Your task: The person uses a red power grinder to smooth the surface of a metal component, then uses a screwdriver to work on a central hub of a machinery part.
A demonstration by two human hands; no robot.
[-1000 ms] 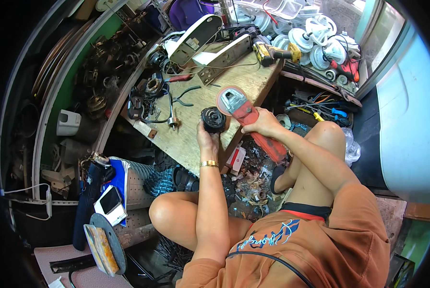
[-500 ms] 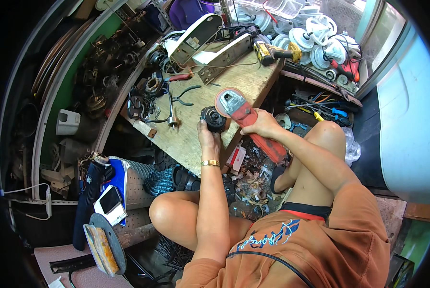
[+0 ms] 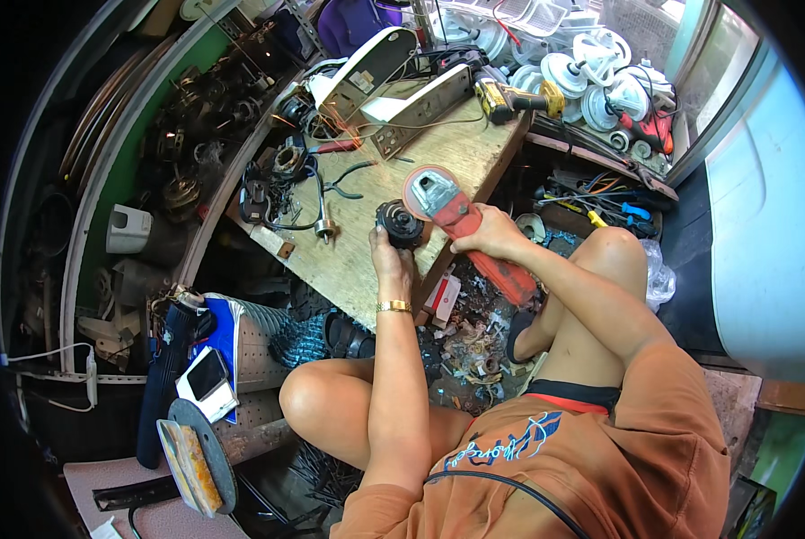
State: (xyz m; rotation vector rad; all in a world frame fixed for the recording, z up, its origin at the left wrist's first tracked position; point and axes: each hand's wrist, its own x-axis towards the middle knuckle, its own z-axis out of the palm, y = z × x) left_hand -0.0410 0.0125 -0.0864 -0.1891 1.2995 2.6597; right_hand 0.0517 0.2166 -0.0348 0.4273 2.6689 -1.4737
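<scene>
My left hand (image 3: 390, 259) is closed on a black round motor part (image 3: 398, 223), keeping it near the right edge of the wooden bench. In my right hand (image 3: 494, 235) is a red angle grinder (image 3: 503, 277), gripped around its body. The grinder's disc (image 3: 413, 184) meets the upper right rim of the motor part, though the exact contact spot is hidden by the grinder's head. Orange sparks (image 3: 340, 126) spray from there toward the far left. Pliers with dark handles (image 3: 344, 181) and a metal shaft with a brass-coloured end (image 3: 323, 225) lie left of the motor part.
A yellow and black cordless drill (image 3: 501, 101) rests at the bench's far end, beside white fan housings (image 3: 429, 101). White plastic parts (image 3: 600, 76) pile up behind it. Scraps litter the floor (image 3: 479, 346) between my legs. A phone (image 3: 207, 373) lies at the left.
Orange sparks now streak across the bench toward the far left, where none showed before. Both hands, the motor part and the grinder have hardly moved.
</scene>
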